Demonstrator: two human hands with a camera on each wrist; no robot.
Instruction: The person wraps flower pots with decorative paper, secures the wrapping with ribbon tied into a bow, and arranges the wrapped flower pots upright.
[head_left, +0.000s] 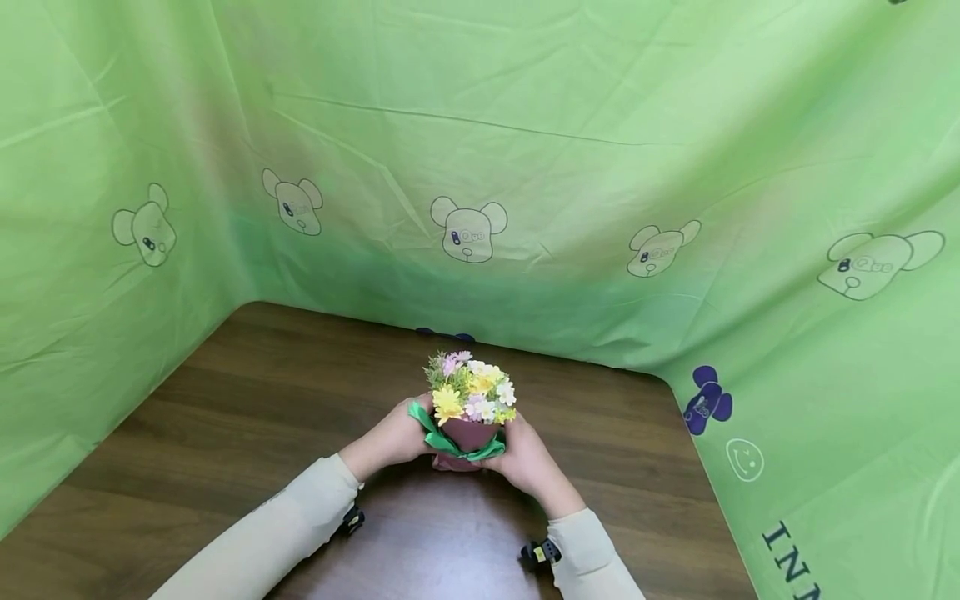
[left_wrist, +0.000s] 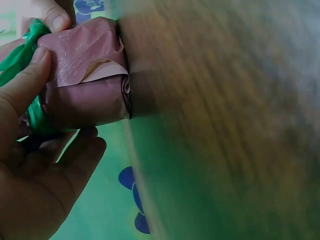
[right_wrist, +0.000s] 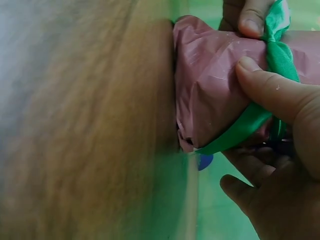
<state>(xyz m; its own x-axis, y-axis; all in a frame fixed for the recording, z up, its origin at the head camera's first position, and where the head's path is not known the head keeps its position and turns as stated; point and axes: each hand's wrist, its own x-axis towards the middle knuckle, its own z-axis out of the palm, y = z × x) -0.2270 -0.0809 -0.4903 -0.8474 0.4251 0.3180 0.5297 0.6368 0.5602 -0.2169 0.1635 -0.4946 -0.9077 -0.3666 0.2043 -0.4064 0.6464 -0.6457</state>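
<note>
A small bouquet of yellow, white and pink-purple flowers is wrapped in dusky pink paper and tied with a green ribbon. My left hand grips the wrapped base from the left, thumb on the paper near the ribbon. From the right, my right hand holds the same base, its thumb pressing the paper below the bow. Both wrist views show the wrapped bottom right at the wooden tabletop, with a folded paper flap on one side. Fingers behind the wrap are partly hidden.
The brown wooden table reaches back to a green cloth backdrop printed with bear heads, which also hangs along the left and right sides. Black wrist straps sit at the cuffs of the pale sleeves.
</note>
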